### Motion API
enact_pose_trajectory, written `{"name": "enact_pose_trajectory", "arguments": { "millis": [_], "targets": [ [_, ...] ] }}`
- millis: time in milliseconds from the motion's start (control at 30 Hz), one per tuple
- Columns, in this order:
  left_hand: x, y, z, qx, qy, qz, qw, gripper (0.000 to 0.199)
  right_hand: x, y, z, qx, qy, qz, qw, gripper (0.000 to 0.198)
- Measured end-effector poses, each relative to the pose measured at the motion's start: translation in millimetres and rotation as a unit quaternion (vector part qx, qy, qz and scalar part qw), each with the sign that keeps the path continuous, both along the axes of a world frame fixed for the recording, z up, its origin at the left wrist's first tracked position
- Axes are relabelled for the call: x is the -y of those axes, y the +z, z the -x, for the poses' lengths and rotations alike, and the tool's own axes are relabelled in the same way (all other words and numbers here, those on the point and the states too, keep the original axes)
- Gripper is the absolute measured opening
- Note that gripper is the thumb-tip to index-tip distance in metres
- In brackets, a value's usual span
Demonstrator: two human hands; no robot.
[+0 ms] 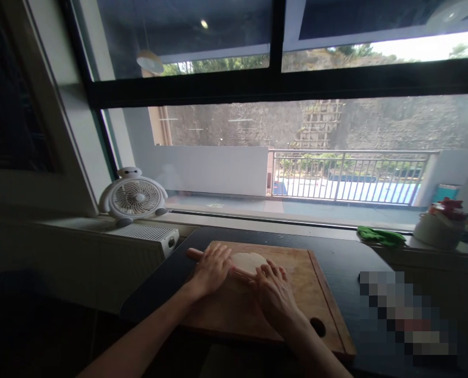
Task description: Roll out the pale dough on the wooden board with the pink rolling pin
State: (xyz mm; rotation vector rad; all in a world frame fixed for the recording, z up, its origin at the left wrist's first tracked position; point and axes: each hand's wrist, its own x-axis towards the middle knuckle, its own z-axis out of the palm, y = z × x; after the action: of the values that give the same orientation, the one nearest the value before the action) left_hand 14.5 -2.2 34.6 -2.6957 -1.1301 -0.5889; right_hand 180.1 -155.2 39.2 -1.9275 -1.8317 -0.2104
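Observation:
A wooden rolling pin (242, 272) lies slantwise over the near edge of a flat, pale sheet of dough (252, 260). The dough rests on a wooden cutting board (234, 310). My left hand (214, 266) is laid over the pin's left part, fingers draped across it, and the pin's left end sticks out beyond. Farther right, my right hand (274, 286) bends its fingers over the other end of the pin, which it mostly hides. The palms cover where each hand meets the wood.
The board sits on a dark table (342, 262) below a wide window. A white fan (138, 197) stands at the left by the sill. On the right sill are a green cloth (381, 236) and a pale pot (440, 228). A blurred-out object (409, 315) lies right of the board.

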Motion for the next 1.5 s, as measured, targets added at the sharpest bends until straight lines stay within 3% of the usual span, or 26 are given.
{"name": "enact_pose_trajectory", "arguments": {
  "millis": [167, 267, 367, 633, 767, 933, 1100, 1300, 1500],
  "targets": [
    [-19, 17.9, -50, -0.022, 0.047, 0.048, 0.998, 0.041, -20, 3, -17, -0.01, -0.047, 0.03, 0.998, 0.047],
    [-22, 23.0, -63, -0.027, 0.051, 0.074, 0.996, 0.037, -21, 1, -12, 0.001, -0.061, 0.025, 0.998, 0.048],
    [-14, 18.0, -48, -0.008, 0.025, 0.064, 0.998, 0.036, -12, -7, 2, 0.01, -0.057, 0.004, 0.998, 0.046],
    [25, 3.1, 26, 0.037, -0.065, 0.052, 0.996, 0.041, 9, -22, 29, 0.042, -0.025, -0.034, 0.998, 0.047],
    [16, 6.7, 15, 0.017, -0.035, 0.039, 0.998, 0.042, -14, -13, 16, 0.022, -0.047, -0.017, 0.999, 0.049],
    [-24, 19.8, -27, -0.052, 0.047, 0.075, 0.995, 0.038, -63, 14, -8, -0.003, -0.091, 0.046, 0.995, 0.049],
    [-45, 26.8, -46, -0.059, 0.048, 0.081, 0.994, 0.031, -90, 28, -25, -0.003, -0.081, 0.069, 0.994, 0.038],
    [-2, 14.5, -20, 0.003, 0.004, 0.023, 1.0, 0.039, -56, 10, -12, -0.001, -0.048, 0.036, 0.998, 0.047],
    [38, 0.3, 11, 0.063, -0.049, -0.017, 0.997, 0.037, -11, -5, 13, 0.048, -0.049, -0.065, 0.996, 0.043]
  ]
}}
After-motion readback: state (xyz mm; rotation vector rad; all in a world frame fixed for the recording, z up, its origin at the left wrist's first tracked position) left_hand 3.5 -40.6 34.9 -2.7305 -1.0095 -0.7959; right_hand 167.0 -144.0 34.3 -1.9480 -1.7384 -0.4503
